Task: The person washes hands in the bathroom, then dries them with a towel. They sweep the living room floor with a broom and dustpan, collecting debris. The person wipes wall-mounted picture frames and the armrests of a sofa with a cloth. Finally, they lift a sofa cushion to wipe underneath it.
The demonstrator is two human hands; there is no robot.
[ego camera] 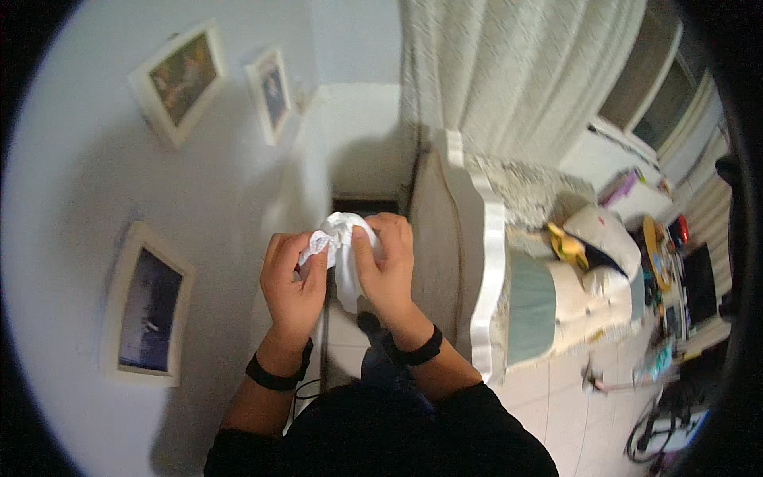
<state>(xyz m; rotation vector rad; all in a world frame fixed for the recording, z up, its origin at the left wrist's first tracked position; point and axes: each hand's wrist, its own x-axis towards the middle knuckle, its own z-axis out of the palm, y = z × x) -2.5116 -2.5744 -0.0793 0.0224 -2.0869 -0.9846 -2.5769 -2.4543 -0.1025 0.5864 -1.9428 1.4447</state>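
A crumpled white cloth (346,262) is bunched between my two hands in front of my body, with one end hanging down. Its exact kind cannot be made out. My left hand (293,280) pinches the bunched left edge between thumb and fingers. On the other side my right hand (387,262) grips the cloth, thumb pressed on its near face and fingers curled behind. Both wrists wear black bands. The fingertips behind the cloth are partly hidden.
Framed pictures (156,310) hang on the wall at left. Close on the right stands a headboard with a white scalloped edge (490,262). Beyond it are a bed with pillows (605,238), a curtain (501,71) and a cluttered desk. Black cables (647,435) lie at the lower right.
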